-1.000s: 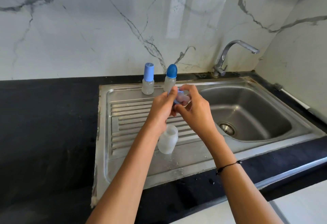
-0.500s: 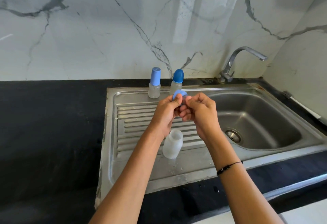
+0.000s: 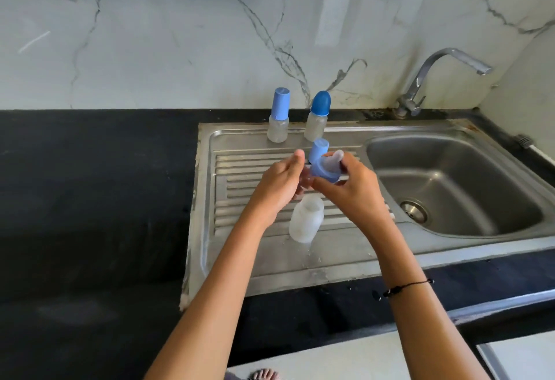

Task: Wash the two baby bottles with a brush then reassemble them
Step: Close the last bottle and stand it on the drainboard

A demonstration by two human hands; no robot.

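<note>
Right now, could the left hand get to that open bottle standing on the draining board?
Probably yes. The open bottle stands uncapped just below the left hand, with nothing between them. But that hand seems to be gripping the light blue cap, so it would need freeing first.

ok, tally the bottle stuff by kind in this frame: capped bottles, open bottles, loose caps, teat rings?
Capped bottles: 2, light blue cap, dark blue cap
Open bottles: 1, on the drainboard
Loose caps: 1
Teat rings: 1, in the hands
Total: 5
</note>
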